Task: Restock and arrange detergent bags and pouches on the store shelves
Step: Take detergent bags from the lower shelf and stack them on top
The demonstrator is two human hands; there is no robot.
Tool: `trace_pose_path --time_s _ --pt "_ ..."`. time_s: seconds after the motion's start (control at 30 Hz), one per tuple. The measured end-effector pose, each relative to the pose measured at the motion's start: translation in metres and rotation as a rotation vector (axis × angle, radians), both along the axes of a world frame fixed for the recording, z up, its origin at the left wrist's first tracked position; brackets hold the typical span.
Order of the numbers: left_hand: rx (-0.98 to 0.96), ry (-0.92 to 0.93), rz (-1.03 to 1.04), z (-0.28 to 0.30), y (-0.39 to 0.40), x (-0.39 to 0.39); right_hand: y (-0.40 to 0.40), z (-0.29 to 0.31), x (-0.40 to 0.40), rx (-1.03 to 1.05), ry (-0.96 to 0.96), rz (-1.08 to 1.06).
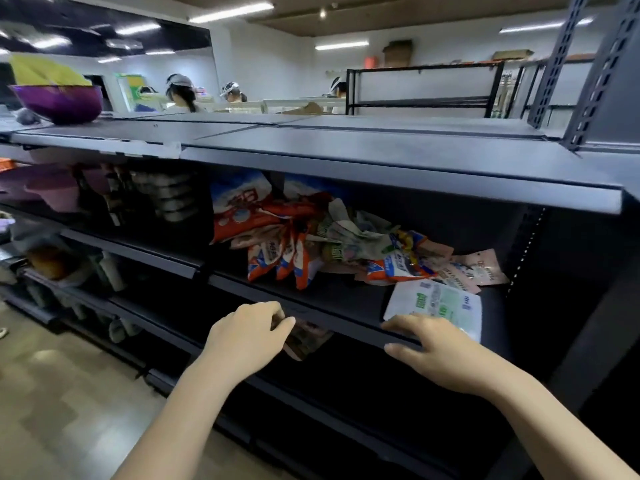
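Observation:
A dark metal shelf point(332, 317) holds a jumbled heap of detergent bags. Large red, white and blue bags point(249, 209) lean at the back, orange and white pouches point(280, 258) lie in front, and pinkish pouches point(474, 268) sit at the right. A flat white and green pouch point(436, 303) lies at the shelf's front right. My right hand point(440, 351) rests on the shelf's front edge, fingers straight, touching that pouch's near side. My left hand point(246, 337) grips a pinkish pouch point(304, 341) just below the shelf lip; most of it is hidden.
A purple bowl point(59, 102) sits on the top shelf point(346, 150) at the left. Stacked containers point(166, 195) and pink basins point(52, 188) fill the neighbouring bay. Lower shelves are dark. Several people stand beyond the unit. Wooden floor lies at the lower left.

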State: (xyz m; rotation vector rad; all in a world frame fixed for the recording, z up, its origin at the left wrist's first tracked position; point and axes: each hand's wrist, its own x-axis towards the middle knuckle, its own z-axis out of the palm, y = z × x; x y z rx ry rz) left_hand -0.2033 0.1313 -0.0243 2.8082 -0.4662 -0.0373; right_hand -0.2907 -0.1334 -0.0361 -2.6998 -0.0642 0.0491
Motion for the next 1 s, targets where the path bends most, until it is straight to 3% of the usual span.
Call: trace_pose_path --time_s 0.4,1.0 --pt "-0.017 -0.046 0.028 0.002 0.087 0.137 0.076 0.027 0.130 0.052 0.053 -0.053" --pt "-0.257 0.046 0.134 -0.047 0.098 0.343 0.098 0.037 0.342 0.172 -0.279 -0.363"
